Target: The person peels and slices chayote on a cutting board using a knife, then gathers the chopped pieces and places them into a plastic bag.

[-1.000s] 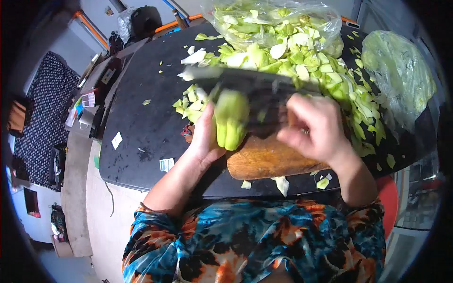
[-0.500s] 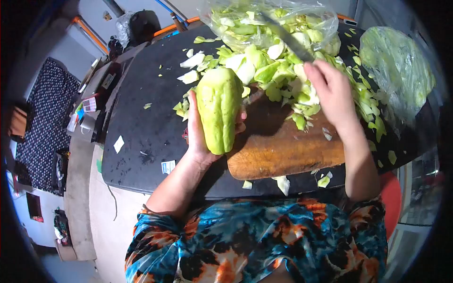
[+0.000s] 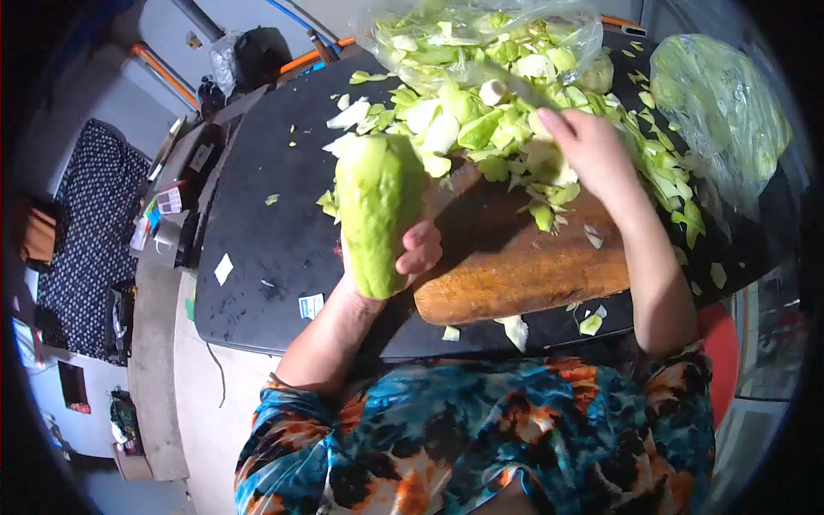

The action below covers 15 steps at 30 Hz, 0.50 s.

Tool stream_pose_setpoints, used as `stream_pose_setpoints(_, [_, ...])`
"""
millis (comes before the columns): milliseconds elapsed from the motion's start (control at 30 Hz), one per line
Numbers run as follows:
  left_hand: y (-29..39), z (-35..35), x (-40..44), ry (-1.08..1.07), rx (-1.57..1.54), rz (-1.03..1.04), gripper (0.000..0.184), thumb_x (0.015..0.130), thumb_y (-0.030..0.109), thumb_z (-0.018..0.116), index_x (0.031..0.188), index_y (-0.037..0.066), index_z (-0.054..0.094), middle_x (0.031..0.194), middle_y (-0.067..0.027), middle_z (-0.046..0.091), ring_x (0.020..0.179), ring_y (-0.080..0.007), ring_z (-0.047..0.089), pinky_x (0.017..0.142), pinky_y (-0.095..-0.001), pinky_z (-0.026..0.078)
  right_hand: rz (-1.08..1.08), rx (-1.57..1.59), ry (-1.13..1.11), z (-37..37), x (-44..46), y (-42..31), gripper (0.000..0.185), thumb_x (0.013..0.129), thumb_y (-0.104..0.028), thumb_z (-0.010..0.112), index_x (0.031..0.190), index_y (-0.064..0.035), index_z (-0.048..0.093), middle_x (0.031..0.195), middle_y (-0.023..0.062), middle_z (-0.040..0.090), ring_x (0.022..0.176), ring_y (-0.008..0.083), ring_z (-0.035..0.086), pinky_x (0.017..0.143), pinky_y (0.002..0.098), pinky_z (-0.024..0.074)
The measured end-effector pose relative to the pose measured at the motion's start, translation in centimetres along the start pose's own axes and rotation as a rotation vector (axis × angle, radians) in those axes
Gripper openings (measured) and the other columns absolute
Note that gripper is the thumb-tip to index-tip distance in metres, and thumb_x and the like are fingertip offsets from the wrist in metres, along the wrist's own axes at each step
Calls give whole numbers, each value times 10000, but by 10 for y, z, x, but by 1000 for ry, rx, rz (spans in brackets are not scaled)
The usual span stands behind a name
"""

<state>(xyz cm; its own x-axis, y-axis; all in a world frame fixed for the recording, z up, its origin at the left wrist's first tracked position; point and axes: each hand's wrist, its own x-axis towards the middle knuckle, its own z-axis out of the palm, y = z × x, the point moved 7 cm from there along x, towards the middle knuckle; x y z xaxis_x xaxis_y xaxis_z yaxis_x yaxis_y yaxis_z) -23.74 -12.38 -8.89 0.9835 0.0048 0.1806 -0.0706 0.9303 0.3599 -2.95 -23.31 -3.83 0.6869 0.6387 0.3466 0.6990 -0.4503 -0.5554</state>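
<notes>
Broadly, the black table [image 3: 266, 223] gives plenty of support, with a bulging plastic bag [image 3: 721, 120] at upper right. The wooden board [image 3: 515, 283] lies right of centre, its near part offering a steady surface if the held piece needs bracing. Left of it, the large green vegetable [image 3: 378, 210] is held upright, wide end up, in the left hand [image 3: 419, 247]; the fingers wrap low around its right side, a sound place, since the upper part is left free for the blade. A wet surface may slip, so a firm, low grip matters. The right hand [image 3: 592, 150] is closed around the handle of a knife [image 3: 522, 88], whose blurred blade is apart from the vegetable; short, controlled strokes angled away from those curled fingers would be safest. Pale green slices [image 3: 481, 129] crowd the upper centre, best given room.
</notes>
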Motion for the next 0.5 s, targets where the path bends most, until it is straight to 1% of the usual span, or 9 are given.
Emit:
stream_pose_setpoints(67, [2, 10, 4, -167, 5, 26, 515, 876, 442, 481, 1241, 85, 418, 717, -89, 543, 438, -156, 467, 395, -253, 338, -93, 249, 109, -12, -4, 2, 461, 910, -442, 507, 710, -31, 572, 537, 64, 490, 489, 178, 450, 501, 320, 372])
stream_pose_setpoints(133, [2, 18, 7, -253, -18, 7, 401, 960, 266, 408, 1279, 22, 392, 688, -42, 544, 427, -85, 462, 314, -222, 280, -197, 497, 73, -21, -24, -30, 438, 910, -395, 535, 681, -22, 524, 521, 26, 416, 492, 130, 368, 480, 301, 314])
stream_pose_setpoints(167, [3, 16, 8, -259, 42, 1, 385, 962, 269, 402, 1258, 22, 415, 725, -51, 593, 401, -71, 457, 287, -224, 258, -274, 590, 48, -24, -39, -47, 423, 904, -375, 554, 672, -25, 505, 518, 13, 395, 496, 105, 372, 473, 288, 310])
stream_pose_setpoints(233, [-3, 15, 7, -405, 1, -22, 387, 959, 285, 415, 1251, 30, 429, 844, -79, 618, 529, -107, 541, 381, -249, 385, -553, 533, 1, -32, -62, -78, 426, 852, -409, 608, 658, -49, 486, 522, 43, 427, 473, 156, 421, 458, 302, 337])
stream_pose_setpoints(267, [-5, 11, 7, -343, 44, -17, 414, 946, 322, 429, 1253, 45, 435, 933, -94, 591, 676, -146, 529, 526, -273, 391, -688, 473, -38, -34, -72, -91, 432, 823, -429, 633, 650, -65, 479, 526, 62, 458, 459, 190, 480, 451, 310, 365])
stream_pose_setpoints(333, [-1, -11, -3, 36, 409, 83, 467, 919, 395, 457, 1257, 73, 447, 1110, -125, 537, 969, -223, 505, 814, -320, 402, -786, 522, -127, -29, -82, -108, 438, 812, -457, 632, 648, -79, 481, 531, 63, 500, 475, 233, 544, 451, 330, 394])
stream_pose_setpoints(367, [10, -23, -18, 353, 800, 174, 494, 905, 432, 472, 1259, 88, 453, 1198, -140, 511, 1116, -261, 493, 958, -344, 408, -825, 480, -98, -22, -84, -108, 446, 809, -471, 628, 646, -84, 478, 533, 64, 508, 477, 245, 547, 450, 341, 396])
stream_pose_setpoints(433, [-1, -17, -4, 99, 434, 66, 443, 932, 397, 437, 1242, 80, 452, 927, -93, 557, 795, -211, 556, 706, -299, 467, -807, 284, -13, -14, -77, -101, 465, 808, -500, 612, 637, -93, 466, 527, 81, 511, 462, 266, 534, 443, 370, 391])
stream_pose_setpoints(500, [-4, 9, 6, -160, 25, -18, 413, 952, 383, 404, 1219, 71, 451, 586, 11, 456, 343, -121, 402, 376, -222, 323, -353, 121, 112, -6, -38, -58, 497, 828, -520, 580, 625, -77, 479, 508, 116, 496, 448, 293, 522, 431, 391, 384])
